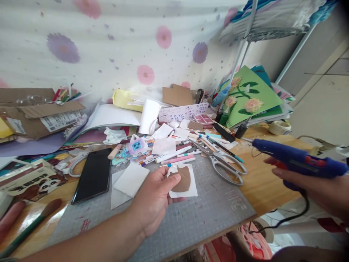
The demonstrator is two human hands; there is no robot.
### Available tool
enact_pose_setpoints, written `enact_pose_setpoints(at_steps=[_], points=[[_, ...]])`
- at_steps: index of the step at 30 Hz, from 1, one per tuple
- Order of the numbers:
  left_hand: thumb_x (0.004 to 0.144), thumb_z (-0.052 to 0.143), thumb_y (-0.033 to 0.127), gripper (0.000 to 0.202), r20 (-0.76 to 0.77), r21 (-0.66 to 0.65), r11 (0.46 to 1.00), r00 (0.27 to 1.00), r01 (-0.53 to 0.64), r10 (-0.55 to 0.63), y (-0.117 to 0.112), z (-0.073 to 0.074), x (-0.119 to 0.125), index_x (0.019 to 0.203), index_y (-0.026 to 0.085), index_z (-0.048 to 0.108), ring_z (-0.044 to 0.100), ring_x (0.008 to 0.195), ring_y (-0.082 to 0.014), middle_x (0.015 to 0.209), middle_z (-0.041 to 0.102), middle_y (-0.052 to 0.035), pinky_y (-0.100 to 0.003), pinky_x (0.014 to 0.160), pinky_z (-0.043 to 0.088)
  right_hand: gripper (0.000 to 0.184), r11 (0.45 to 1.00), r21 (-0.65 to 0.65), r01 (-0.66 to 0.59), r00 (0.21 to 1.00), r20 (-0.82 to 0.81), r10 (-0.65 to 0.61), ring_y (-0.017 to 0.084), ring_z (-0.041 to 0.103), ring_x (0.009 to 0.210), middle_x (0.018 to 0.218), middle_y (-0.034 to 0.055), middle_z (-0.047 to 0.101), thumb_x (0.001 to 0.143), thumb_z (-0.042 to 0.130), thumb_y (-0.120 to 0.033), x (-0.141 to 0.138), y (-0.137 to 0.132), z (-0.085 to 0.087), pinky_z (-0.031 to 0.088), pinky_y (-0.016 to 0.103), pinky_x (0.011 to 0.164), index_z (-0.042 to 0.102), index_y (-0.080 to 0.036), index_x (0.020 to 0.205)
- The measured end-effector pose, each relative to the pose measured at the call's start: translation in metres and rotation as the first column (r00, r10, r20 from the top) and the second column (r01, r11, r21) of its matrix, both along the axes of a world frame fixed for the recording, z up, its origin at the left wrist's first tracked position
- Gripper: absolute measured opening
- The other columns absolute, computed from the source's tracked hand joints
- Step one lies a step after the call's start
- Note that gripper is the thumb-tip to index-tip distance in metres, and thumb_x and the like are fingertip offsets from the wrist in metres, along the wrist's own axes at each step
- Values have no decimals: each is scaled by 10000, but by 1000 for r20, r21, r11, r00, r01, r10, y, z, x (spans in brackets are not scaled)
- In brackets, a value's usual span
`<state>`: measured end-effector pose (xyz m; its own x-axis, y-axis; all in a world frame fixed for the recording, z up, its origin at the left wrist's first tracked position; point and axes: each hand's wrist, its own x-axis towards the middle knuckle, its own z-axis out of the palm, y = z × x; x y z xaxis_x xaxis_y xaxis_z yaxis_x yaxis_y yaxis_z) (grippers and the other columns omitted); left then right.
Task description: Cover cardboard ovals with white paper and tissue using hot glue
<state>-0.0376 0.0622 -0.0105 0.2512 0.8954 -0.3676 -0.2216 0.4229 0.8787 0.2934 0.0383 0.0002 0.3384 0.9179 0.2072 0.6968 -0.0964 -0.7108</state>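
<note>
- Brown cardboard piece (pixel 182 180) is located at the centre of the frame, just above the cutting mat (pixel 199 222); a white paper square (pixel 193 183) is seen behind it, extending past its edges.
- Cardboard and paper are held together in the left hand (pixel 156 191): thumb pressed on the front face, the other fingers (pixel 158 174) tucked behind; grip narrow, closed on the left side of the pair.
- Blue glue gun (pixel 297 160) is held at the right of the frame by the right hand (pixel 313 187), fingers closed about the handle; the nozzle is pointed left, well apart from the cardboard.
- Cardboard is judged light and fairly stiff, liable to crease if bent; a crease-like line is visible across its face.
- Paper is judged thin, soft and easily torn; slip between the two layers is considered possible if they are not bonded, which cannot be told.
- Hold is best taken at the outer margin, both layers pinched lightly, with the brown face left exposed.
- Glue gun is judged heavier and rigid, with drag expected from the cord (pixel 307 203); it is best gripped by the handle, the probably hot nozzle being avoided.
- Scissors (pixel 218 164) are noted right of centre, lying partly over the worktop (pixel 272 185).
</note>
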Motion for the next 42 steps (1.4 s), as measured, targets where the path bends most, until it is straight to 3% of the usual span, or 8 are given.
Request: enact_pose_setpoints(at_steps=[2,4,6,8,13,25,37,42], points=[[812,611,300,257,3,7,1000,1000,2,-2,0,1,0,1037,179,581,625,812,-172,1050,663,-75,-270,621,503,254,982,88,-165,986,-17,167,251,673,781,851,18,717,651,689,-399,-32,-11,4,565,305,612,676,-318,892],[812,609,300,253,6,19,1000,1000,6,-6,0,1,1,1033,177,588,623,817,-182,1033,671,-78,-279,634,494,239,908,132,-397,918,86,388,254,649,864,900,19,690,653,700,-355,-60,-16,8,560,325,719,657,-312,884],[813,607,293,239,4,28,1000,1000,9,-9,0,1,1,1021,176,597,619,837,-194,1006,680,-77,-287,655,480,141,795,42,-605,788,175,590,214,627,841,914,26,636,722,645,-281,-80,-15,11,545,292,690,627,-281,862],[814,603,287,224,0,32,999,1000,13,-13,0,0,1,1010,179,604,615,862,-206,989,684,-73,-294,679,465,50,715,-50,-698,696,188,693,179,600,768,871,30,588,763,578,-207,-91,-12,11,519,267,621,588,-245,795],[804,615,287,239,-4,58,998,1000,18,-18,0,-2,0,1013,173,610,612,858,-217,943,685,-71,-302,700,440,101,740,-61,-670,727,151,670,187,548,719,787,24,539,725,533,-131,-100,-4,9,461,310,606,514,-230,726],[697,708,324,292,-37,69,998,999,-12,14,-2,1,-1,946,176,665,602,687,-178,798,687,-37,-262,607,410,160,741,-86,-666,724,168,669,160,488,665,717,-5,462,692,515,-88,-104,-1,13,388,282,564,434,-219,648],[747,656,265,200,-31,29,1000,999,-9,10,-2,1,0,925,173,648,598,767,-196,856,691,-48,-287,656,417,177,716,-76,-694,701,158,696,157,469,642,680,-8,451,712,499,-89,-102,-2,15,368,281,554,405,-221,642],[739,661,243,163,-23,94,995,1000,-17,19,1,-2,0,880,163,682,593,831,-195,855,701,-49,-286,755,388,184,718,-104,-688,701,163,695,164,472,649,670,-9,458,698,497,-80,-103,-4,17,368,291,565,401,-225,640]])
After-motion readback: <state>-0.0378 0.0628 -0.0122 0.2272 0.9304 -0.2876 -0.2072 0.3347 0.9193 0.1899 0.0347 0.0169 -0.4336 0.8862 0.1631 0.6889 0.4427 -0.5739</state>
